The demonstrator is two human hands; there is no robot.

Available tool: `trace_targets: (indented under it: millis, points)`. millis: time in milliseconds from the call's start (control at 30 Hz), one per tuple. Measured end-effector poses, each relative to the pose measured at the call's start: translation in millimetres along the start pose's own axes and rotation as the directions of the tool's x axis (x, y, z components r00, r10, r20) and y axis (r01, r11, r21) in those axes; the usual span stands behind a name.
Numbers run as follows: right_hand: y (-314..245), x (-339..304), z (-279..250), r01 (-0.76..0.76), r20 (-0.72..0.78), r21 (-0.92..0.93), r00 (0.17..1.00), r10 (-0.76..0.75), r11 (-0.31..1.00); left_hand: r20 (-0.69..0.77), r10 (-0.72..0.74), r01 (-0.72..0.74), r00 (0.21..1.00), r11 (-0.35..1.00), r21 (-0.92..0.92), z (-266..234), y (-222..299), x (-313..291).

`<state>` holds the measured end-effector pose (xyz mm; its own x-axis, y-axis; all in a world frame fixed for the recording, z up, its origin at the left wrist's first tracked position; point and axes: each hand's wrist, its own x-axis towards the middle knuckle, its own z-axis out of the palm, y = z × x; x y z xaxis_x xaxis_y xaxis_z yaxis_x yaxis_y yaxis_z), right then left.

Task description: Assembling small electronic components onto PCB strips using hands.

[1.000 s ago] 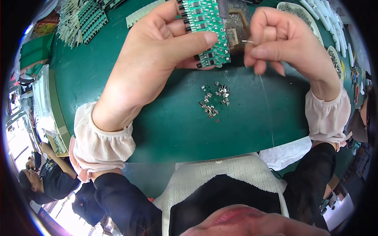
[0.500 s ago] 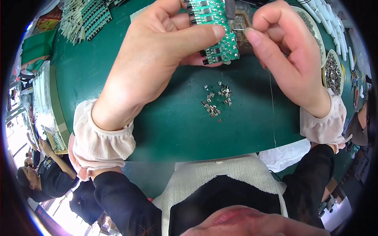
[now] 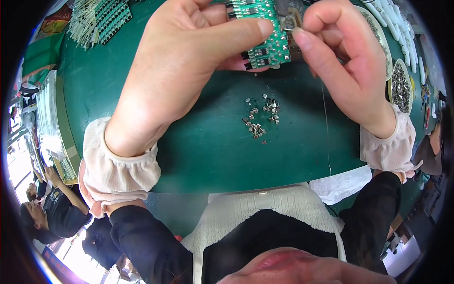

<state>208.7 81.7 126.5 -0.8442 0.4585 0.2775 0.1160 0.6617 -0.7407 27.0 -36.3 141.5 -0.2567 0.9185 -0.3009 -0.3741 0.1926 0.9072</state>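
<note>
My left hand (image 3: pixel 184 57) is closed around a green circuit board panel (image 3: pixel 281 45), its thumb lying flat across the face. Small black chips and shiny solder dots cover the panel. The thumb and index finger of my right hand (image 3: pixel 347 66) pinch a thin silvery wire (image 3: pixel 288 30), whose tip points at the panel's right edge. From that hand a fine strand (image 3: pixel 326 118) hangs down to the table's near edge. A dark grey bar-shaped tool (image 3: pixel 282 6) touches or nearly touches the panel at the top; its rest is out of view. Below lie several small bent metal pieces (image 3: pixel 255 128).
Dishes of small metal parts (image 3: pixel 401 90) and white tubes (image 3: pixel 406 42) stand at the right. More green boards (image 3: pixel 112 21) with white wires lie far left, above a long box (image 3: pixel 68 128). A person (image 3: pixel 59 208) sits at the left. A white plastic bag (image 3: pixel 343 187) hangs by the near edge.
My left hand and the circuit board panel have shifted slightly up, away from me. The right hand's wire tip has moved a little upward along the panel's edge.
</note>
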Motion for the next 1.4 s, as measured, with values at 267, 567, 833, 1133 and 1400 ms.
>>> trace_targets:
  millis: [267, 567, 833, 1133, 1400]
  points:
    - [1.2, 0.2, -8.0, -0.154, 0.135, 0.254, 0.983, 0.123, 0.955, 0.053, 0.034, -0.035, 0.998, 0.999, 0.012, -7.0, -3.1, 3.2]
    - [-21.7, 8.3, -39.3, -0.559, 0.395, 0.396, 0.820, 0.414, 0.728, 0.093, -0.047, 0.047, 0.995, 0.999, 0.001, -1.9, 0.2, 4.4]
    - [11.2, -9.3, -14.9, -0.162, 0.304, 0.133, 0.946, 0.115, 0.978, 0.095, -0.126, 0.120, 0.987, 0.990, 0.072, -17.9, -4.9, 7.9]
    - [11.6, -26.7, 13.0, 0.148, 0.357, -0.102, 0.929, -0.102, 0.984, 0.070, -0.100, 0.095, 0.993, 0.992, 0.078, -9.3, -2.5, 6.3]
    - [10.3, -23.8, 8.4, 0.171, 0.386, -0.065, 0.913, -0.133, 0.983, 0.121, -0.092, 0.089, 0.988, 0.995, 0.034, -15.7, -7.7, 5.1]
